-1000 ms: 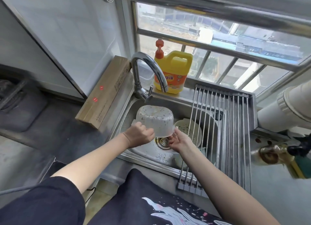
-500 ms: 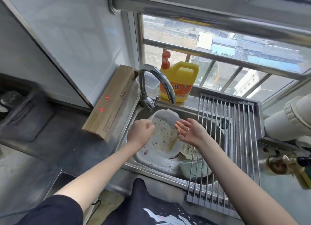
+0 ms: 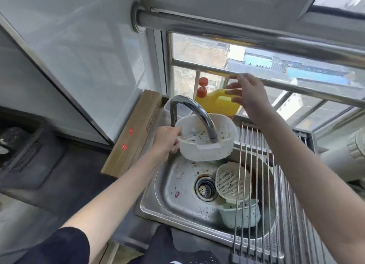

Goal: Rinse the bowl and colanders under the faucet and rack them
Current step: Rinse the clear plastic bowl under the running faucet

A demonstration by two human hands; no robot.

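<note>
The sink [image 3: 169,202] fills the lower centre of the frame, its drain [image 3: 206,189] in the middle. The faucet [image 3: 189,113] arches over the bowl [image 3: 207,149], which the left hand [image 3: 167,141] holds by the rim above the basin. Right of the drain lie two colanders [image 3: 235,194] under the rack [image 3: 276,184], which spans the sink's right part. Behind the faucet stands a bottle [image 3: 217,102], the right hand [image 3: 250,94] spread just before it. A box [image 3: 136,133] lies left of the sink.

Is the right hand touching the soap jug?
Cannot tell. In the head view the right hand is spread open over the soap jug, fingertips overlapping its handle, with no visible gap and no clear contact either.
</note>
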